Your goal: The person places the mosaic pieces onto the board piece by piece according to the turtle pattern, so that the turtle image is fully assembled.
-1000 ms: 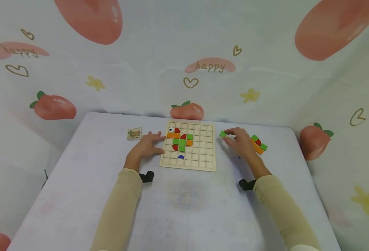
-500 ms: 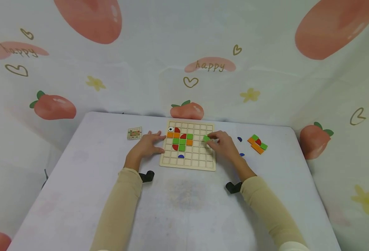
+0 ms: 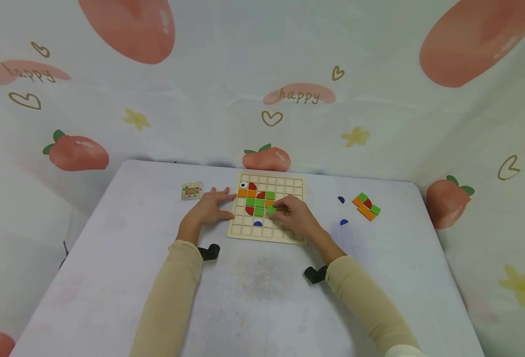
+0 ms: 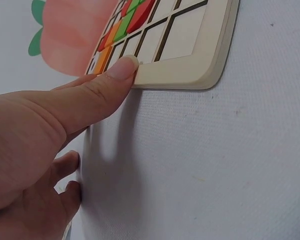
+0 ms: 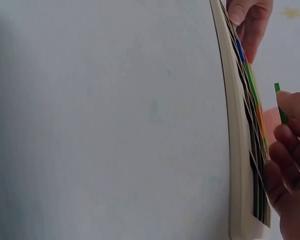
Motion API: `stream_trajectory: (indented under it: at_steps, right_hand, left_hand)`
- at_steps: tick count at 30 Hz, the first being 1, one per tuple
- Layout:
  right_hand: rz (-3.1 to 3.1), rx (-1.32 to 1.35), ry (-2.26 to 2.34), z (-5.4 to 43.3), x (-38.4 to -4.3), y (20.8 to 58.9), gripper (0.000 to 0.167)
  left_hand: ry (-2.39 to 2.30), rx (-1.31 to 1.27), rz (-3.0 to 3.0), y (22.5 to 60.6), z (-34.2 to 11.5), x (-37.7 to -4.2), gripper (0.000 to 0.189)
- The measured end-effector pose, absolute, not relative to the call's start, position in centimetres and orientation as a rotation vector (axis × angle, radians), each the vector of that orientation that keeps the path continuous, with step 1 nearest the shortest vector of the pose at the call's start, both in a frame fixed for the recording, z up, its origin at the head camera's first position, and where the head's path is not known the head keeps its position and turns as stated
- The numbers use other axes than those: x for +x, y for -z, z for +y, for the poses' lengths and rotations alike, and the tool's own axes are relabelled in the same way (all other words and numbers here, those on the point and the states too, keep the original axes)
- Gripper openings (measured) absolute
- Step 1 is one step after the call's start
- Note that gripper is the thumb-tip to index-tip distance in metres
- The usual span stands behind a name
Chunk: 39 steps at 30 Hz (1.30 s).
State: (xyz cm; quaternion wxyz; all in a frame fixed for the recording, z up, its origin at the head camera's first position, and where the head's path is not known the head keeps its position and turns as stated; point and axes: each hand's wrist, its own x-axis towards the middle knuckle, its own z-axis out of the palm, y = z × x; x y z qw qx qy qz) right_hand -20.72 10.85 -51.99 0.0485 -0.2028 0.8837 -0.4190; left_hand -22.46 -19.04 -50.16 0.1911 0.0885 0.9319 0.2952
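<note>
A wooden grid board point(image 3: 244, 231) lies on the table, bearing several green, orange and red tiles, a round-eye tile point(image 3: 243, 185) and a blue half-circle tile point(image 3: 258, 224). My right hand point(image 3: 298, 214) pinches a green square tile point(image 3: 271, 210) between thumb and fingertips, over the board beside an orange tile point(image 3: 269, 203). In the right wrist view that green tile point(image 5: 277, 89) is tilted on edge, apart from the board. With fingers spread, my left hand point(image 3: 206, 207) rests at the board's left edge. Its thumb point(image 4: 102, 92) touches the rim in the left wrist view.
Right of the board lie two blue half-circle tiles, one farther back point(image 3: 341, 200) and one nearer point(image 3: 344, 222). Beyond them is a cluster of green, orange and red tiles point(image 3: 366, 212). A small pattern card point(image 3: 192, 190) lies left of the board on the white table point(image 3: 262, 307).
My right hand has moved left from beyond the board's right side to over its tiles, carrying the green square tile. The left hand has stayed at the board's left edge.
</note>
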Motion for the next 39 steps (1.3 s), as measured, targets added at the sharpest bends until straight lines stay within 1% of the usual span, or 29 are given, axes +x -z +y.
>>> stream_trajectory:
  at_steps: [9, 20, 28, 35, 39]
  right_hand:
    - [2.656, -0.455, 1.278, 10.2, -20.7, 52.5, 0.027]
    - [2.684, -0.513, 1.225, 10.1, -20.8, 53.2, 0.026]
    - [2.695, -0.508, 1.223, 10.0, -20.7, 53.0, 0.026]
    - [2.702, -0.508, 1.215, 9.9, -20.7, 53.0, 0.021]
    - [2.703, -0.516, 1.208, 9.9, -20.7, 53.0, 0.02]
  left_hand:
    - [-0.845, 0.232, 2.612, 50.2, -19.0, -22.5, 0.073]
    - [-0.839, 0.232, 2.615, 50.1, -19.0, -22.3, 0.072]
    - [-0.828, 0.242, 2.62, 50.1, -19.1, -22.3, 0.073]
    - [-0.819, 0.244, 2.619, 50.1, -19.0, -22.4, 0.073]
    - [-0.818, 0.248, 2.621, 50.1, -19.0, -22.4, 0.073]
